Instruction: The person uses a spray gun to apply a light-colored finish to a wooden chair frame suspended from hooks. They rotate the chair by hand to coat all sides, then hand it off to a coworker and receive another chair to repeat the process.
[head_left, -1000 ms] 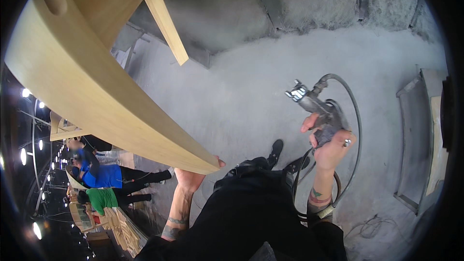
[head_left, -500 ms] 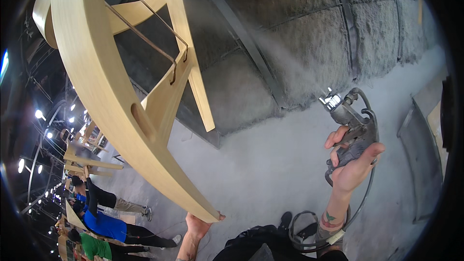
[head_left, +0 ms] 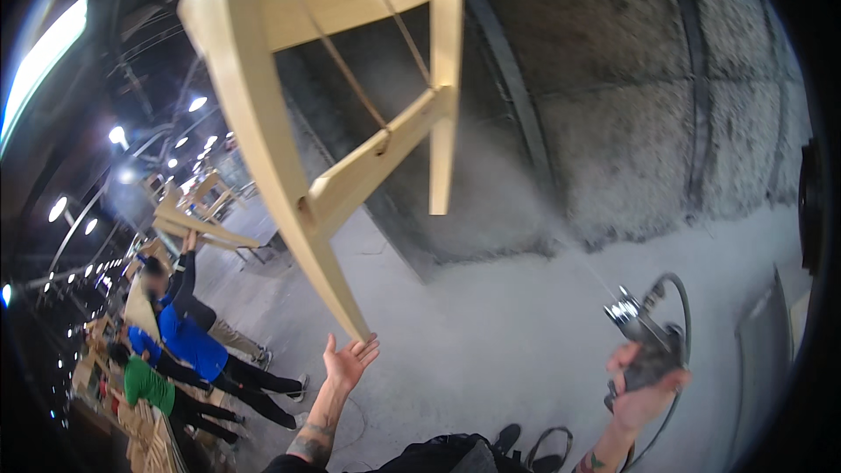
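A pale wooden chair frame (head_left: 260,123) hangs at the upper left on two thin metal rods (head_left: 326,39) hooked into its crossbar. My left hand (head_left: 349,364) is open beneath the frame's long curved leg, palm up, its fingers stretched out and touching the leg's lower tip. At the lower right, my right hand (head_left: 646,405) is wrapped round a dark spray gun (head_left: 653,349) with a shiny metal nozzle. A fine mist leaves the nozzle toward the upper left, in the direction of the frame's shorter leg. Motion blurs the right fingers a little.
A grey, dust-coated booth wall (head_left: 626,140) with dark metal ribs stands ahead. The gun's hose (head_left: 686,307) loops down by my right arm. Several co-workers, one in a blue shirt (head_left: 194,346), stand at the left near more wooden chair frames (head_left: 210,193). A grey panel (head_left: 762,342) stands far right.
The chair frame has turned and shifted right in the view. My left hand has gone from cupping the leg's end to lying flat under it. The spray gun sits lower, still spraying.
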Demonstrator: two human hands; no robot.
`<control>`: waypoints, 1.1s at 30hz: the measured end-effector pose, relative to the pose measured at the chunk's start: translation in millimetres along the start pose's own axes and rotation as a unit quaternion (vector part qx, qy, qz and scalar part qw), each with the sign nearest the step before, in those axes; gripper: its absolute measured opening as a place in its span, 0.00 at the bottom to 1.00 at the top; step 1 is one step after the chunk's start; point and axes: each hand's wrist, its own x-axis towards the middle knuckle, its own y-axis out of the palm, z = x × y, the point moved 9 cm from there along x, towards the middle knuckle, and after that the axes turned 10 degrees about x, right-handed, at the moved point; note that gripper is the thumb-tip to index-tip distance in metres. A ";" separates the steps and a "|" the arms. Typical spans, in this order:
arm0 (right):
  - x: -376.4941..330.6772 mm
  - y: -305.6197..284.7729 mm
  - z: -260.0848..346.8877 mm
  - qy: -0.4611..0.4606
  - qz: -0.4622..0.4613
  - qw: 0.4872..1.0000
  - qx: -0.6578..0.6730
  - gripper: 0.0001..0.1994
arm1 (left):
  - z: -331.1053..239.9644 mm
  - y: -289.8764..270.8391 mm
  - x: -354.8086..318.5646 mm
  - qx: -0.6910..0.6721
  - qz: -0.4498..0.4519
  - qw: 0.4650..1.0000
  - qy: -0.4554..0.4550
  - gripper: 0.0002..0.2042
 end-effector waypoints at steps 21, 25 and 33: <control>-155.7 -69.1 -34.9 0.184 0.124 0.958 -0.179 0.46 | 18.1 -34.7 57.6 -0.059 -0.092 0.994 0.006 0.45; -154.1 -66.8 -35.0 0.196 0.157 0.938 -0.239 0.47 | 33.7 -28.4 59.9 -0.045 -0.211 0.976 0.012 0.47; -132.4 -107.8 9.1 0.079 -0.113 0.989 0.050 0.50 | 63.3 121.0 77.6 -0.202 0.069 0.976 -0.041 0.35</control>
